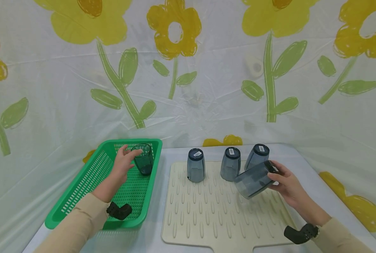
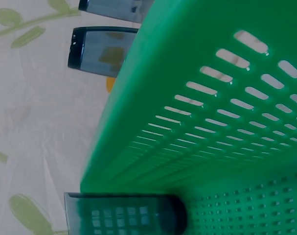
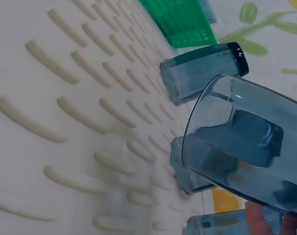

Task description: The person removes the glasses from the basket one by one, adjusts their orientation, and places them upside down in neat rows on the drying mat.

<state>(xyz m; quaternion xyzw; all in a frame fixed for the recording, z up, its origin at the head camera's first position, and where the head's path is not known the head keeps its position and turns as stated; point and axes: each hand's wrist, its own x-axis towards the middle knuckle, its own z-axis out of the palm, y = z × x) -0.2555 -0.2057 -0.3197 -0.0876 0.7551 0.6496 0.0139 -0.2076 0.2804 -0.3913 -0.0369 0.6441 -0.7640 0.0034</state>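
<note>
In the head view my right hand grips a blue-grey drinking glass by its dark base. The glass is tilted, mouth pointing down and left, above the ribbed drying board. Its wide mouth faces the right wrist view, where only fingertips show beneath it. Over the green basket, my left hand reaches with spread fingers to the rim of a tinted glass standing inside. Whether those fingers touch the rim is unclear. The left wrist view shows that glass, but no fingers.
Upside down at the board's back edge stand a left glass, a middle glass and a right glass, the last partly behind the held one. A flower-patterned sheet hangs behind the white table.
</note>
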